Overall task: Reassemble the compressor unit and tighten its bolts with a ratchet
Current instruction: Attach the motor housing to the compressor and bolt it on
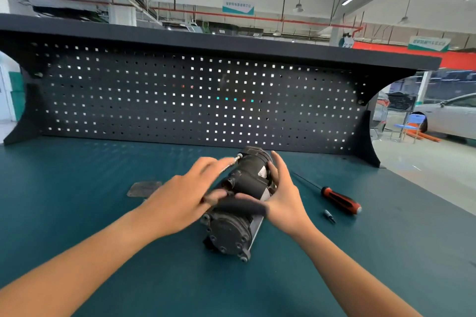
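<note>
The compressor unit lies mid-desk, pointing away. The right hand cups its right side, fingers curled round it. The left hand reaches over its left side, too blurred to tell whether it grips anything. A screwdriver lies to the right.

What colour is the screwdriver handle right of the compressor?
Red and black, clearest in the head view, where the screwdriver lies on the teal bench.

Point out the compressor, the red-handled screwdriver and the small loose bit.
compressor (230, 233), head view, on its round bolted end cap.
red-handled screwdriver (340, 200), head view, on the handle.
loose bit (329, 216), head view, on its middle.
</note>
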Demonstrator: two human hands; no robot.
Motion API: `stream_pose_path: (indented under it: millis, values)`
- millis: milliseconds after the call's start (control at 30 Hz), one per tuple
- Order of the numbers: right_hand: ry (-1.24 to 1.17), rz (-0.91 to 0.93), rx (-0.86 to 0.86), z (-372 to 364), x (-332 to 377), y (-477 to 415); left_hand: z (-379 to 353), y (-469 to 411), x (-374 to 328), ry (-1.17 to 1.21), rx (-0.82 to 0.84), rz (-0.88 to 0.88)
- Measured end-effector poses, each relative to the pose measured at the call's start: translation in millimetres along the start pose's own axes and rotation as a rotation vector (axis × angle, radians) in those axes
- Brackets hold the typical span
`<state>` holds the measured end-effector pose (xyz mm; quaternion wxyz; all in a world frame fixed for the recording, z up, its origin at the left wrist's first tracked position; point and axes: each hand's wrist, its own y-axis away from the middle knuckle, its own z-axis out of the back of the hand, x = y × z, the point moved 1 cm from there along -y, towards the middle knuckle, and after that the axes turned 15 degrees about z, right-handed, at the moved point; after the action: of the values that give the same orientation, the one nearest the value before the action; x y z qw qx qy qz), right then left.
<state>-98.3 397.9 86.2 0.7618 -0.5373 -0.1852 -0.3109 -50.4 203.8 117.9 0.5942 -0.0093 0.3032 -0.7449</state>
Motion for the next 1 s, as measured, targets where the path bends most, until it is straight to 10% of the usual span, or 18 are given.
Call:
stream_pose_path:
  millis: [200,300,433,667,1000]
  values:
    - [-0.092,-0.041,0.044,7,-2,5,-20,-1,-20,1.714,0.074,0.824]
    - [-0.109,-0.033,0.093,11,-4,6,-14,-1,-19,2.07,0.073,0.99]
    - [-0.054,-0.025,0.125,13,-6,8,-9,-1,-16,1.486,0.004,0.754]
    - [0.042,-0.016,0.102,7,-5,8,-6,6,-19,-0.408,-0.252,-0.368]
    - [0.064,0.018,0.123,17,-10,2,-8,8,-19,-0.086,-0.161,0.364]
